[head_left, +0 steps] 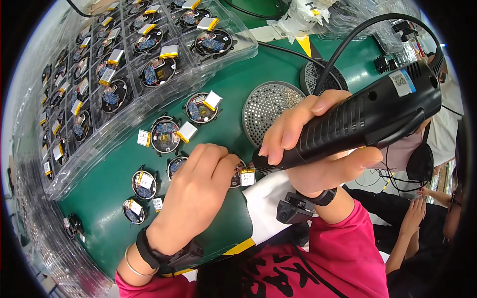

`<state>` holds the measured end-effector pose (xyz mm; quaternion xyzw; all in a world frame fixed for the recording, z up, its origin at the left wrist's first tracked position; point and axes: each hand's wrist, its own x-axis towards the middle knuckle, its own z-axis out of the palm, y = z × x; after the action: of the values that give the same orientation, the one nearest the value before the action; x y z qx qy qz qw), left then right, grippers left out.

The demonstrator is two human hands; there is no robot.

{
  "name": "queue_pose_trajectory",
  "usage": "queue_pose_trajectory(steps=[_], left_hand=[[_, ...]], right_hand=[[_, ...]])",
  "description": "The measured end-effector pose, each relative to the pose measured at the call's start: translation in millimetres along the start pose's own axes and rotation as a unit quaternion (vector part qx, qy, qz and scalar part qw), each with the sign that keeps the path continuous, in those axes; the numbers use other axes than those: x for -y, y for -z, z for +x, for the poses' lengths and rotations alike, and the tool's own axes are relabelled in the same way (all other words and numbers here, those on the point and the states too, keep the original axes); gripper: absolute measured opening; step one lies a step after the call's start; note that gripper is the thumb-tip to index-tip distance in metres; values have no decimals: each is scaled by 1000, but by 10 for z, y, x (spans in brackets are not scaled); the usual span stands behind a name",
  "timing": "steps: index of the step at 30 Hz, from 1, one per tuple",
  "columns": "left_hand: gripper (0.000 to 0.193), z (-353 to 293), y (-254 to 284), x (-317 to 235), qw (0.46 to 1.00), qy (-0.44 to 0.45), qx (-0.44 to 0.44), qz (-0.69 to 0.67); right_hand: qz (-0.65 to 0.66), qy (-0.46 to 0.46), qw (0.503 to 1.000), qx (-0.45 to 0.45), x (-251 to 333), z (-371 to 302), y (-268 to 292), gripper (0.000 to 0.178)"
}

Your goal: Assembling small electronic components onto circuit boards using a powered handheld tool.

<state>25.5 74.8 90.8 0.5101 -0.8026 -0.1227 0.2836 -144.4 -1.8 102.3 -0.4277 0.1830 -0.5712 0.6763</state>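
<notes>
At the green bench (218, 134), my right hand (318, 149) grips a black driver (367, 119) while my left hand (198, 193) pins a round board (240, 175), about six loose boards beside it and full trays (124, 59) beyond.

Seven round circuit assemblies lie loose on the green mat (233, 69): two at ten o'clock from centre (202, 108) (164, 135), three at eight o'clock (144, 184) (133, 210) (176, 165), one at the eight o'clock rim (72, 224), and one half-hidden under the left hand (195, 197) beside centre (239, 175). Two round perforated metal discs (267, 109) (318, 74) sit at one o'clock, and one black handheld power tool (357, 121) is gripped by the right hand (318, 149) at three o'clock. One clear compartment tray (149, 94) spans ten to twelve o'clock, its assemblies too many and blurred to count
</notes>
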Motion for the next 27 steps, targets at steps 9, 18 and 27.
queue_pose_trajectory(steps=[9, 18, 27], left_hand=[[33, 9, 19, 17, 999, 0, 15, -35], [32, -24, -36, 31, 1000, -21, -4, -18], [33, -29, -60, 30, 1000, -18, -10, -21]], right_hand=[[60, 57, 997, -2, -58, 18, -11, 87], [54, 93, 993, 37, -110, 36, 52, 89], [0, 65, 995, 75, -65, 41, 89, 83]])
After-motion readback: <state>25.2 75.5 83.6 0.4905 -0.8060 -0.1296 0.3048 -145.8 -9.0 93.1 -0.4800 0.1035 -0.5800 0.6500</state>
